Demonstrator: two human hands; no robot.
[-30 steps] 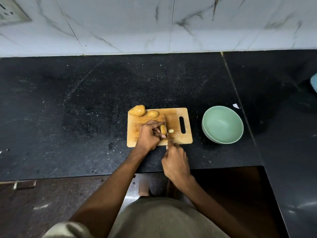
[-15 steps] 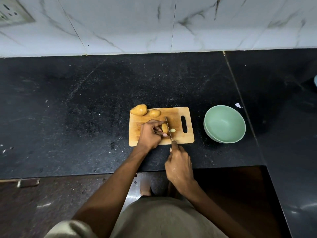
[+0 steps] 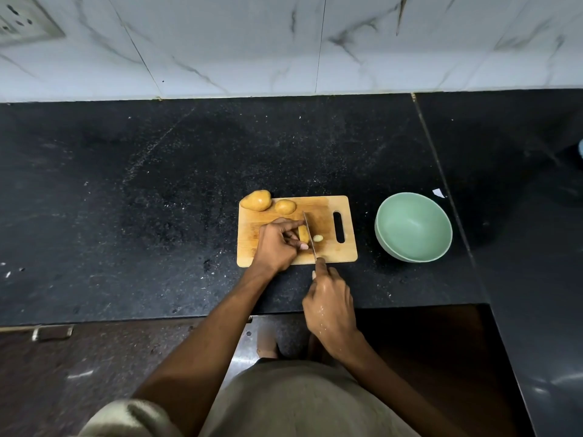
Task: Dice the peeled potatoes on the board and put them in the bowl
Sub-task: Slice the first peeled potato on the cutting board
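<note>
A wooden cutting board (image 3: 325, 253) lies on the black counter. My left hand (image 3: 277, 244) grips a potato piece (image 3: 303, 234) on the board, fingers curled round it. My right hand (image 3: 329, 298) holds a knife (image 3: 310, 236) by its handle, index finger along the spine; the blade stands across the potato's right end. One small cut slice (image 3: 317, 238) lies just right of the blade. Two whole potatoes, a bigger one (image 3: 256, 200) and a smaller one (image 3: 285, 206), rest at the board's far left corner. A pale green bowl (image 3: 414, 227) stands to the right of the board, nothing in it.
The black stone counter (image 3: 157, 200) ends at a white marble-tiled wall (image 3: 284, 42) behind. A small white scrap (image 3: 439, 193) lies beyond the bowl. A wall socket (image 3: 22, 23) is at the top left. The counter's front edge runs just under my forearms.
The blade has shifted slightly along the potato between frames, and the view has drifted a little. The cut slice stays beside the blade; my left hand keeps its grip.
</note>
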